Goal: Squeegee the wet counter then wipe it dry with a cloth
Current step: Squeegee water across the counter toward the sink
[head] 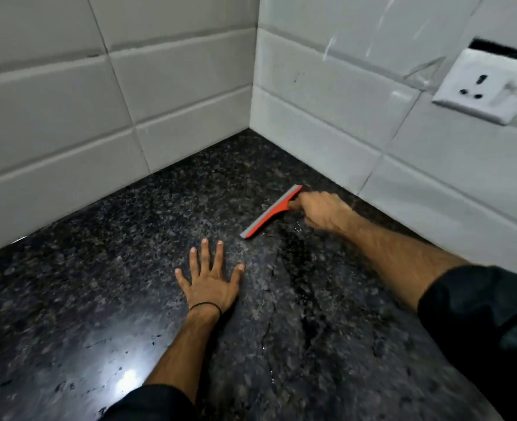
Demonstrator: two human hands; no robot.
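A dark speckled granite counter (105, 293) fills the lower view, with wet streaks and droplets running down its middle and right. My right hand (322, 212) is closed around the handle of an orange squeegee (271, 211), whose grey blade rests on the counter near the right wall. My left hand (210, 281) lies flat on the counter with fingers spread, just below and left of the blade's near end, holding nothing. No cloth is in view.
White tiled walls meet in a corner (252, 126) behind the counter. A white wall socket (483, 86) sits on the right wall, above the counter. A bright light reflection shows on the counter at the lower left.
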